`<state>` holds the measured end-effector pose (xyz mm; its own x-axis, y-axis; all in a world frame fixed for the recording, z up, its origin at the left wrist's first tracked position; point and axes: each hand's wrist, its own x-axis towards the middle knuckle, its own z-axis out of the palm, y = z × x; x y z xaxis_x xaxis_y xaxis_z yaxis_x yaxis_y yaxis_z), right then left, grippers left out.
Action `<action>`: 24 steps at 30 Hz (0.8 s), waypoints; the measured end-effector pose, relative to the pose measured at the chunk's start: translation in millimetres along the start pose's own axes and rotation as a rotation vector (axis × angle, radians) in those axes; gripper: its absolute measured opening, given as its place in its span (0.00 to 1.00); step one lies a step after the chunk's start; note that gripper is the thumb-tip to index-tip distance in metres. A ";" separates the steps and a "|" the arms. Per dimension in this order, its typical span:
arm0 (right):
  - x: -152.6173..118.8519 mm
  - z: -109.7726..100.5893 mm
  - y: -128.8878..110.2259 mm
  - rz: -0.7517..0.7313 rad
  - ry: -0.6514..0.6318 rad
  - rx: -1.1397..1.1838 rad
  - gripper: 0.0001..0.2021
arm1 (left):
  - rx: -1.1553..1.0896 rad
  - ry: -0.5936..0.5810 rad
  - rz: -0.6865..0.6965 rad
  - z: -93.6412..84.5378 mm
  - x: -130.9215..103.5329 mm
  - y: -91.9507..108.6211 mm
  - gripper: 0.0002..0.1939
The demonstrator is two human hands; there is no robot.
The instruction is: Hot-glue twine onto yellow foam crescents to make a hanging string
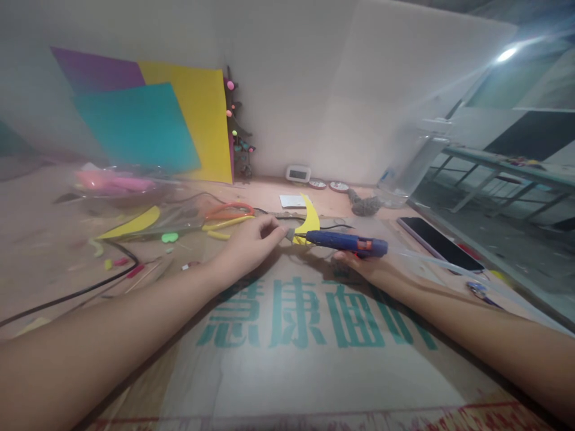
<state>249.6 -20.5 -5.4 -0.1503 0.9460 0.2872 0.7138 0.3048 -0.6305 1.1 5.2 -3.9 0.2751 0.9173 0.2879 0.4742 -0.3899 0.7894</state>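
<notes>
My left hand (258, 239) is closed in a pinch at the lower end of a yellow crescent-shaped piece (311, 216), whose pointed tip rises up and away. A small grey bit (290, 234) shows right at the fingertips; what it is, I cannot make out. In my right hand (359, 264) is a blue hot glue gun (339, 240), lying nearly level with its nozzle pointing left. The nozzle end reaches the bottom of the crescent, close to my left fingertips. The gun's handle is mostly hidden by the hand.
Orange-handled scissors (230, 211), a yellow leaf-like cutout (130, 223) and a black cable (96, 284) lie left. A phone (438, 244) rests right. Coloured sheets (135, 129) lean on the wall beside a small white clock (298, 174). A printed plastic sack (287, 371) covers the front.
</notes>
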 end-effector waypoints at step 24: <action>1.3 -2.4 -4.3 -0.033 0.050 -0.045 0.16 | 0.031 0.003 -0.003 0.3 -0.4 1.1 0.14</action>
<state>247.9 -20.8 -0.6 -0.1403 0.9285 0.3437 0.7393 0.3292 -0.5875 1.8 4.4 -3.3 0.2710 0.9186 0.2875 0.5006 -0.3896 0.7730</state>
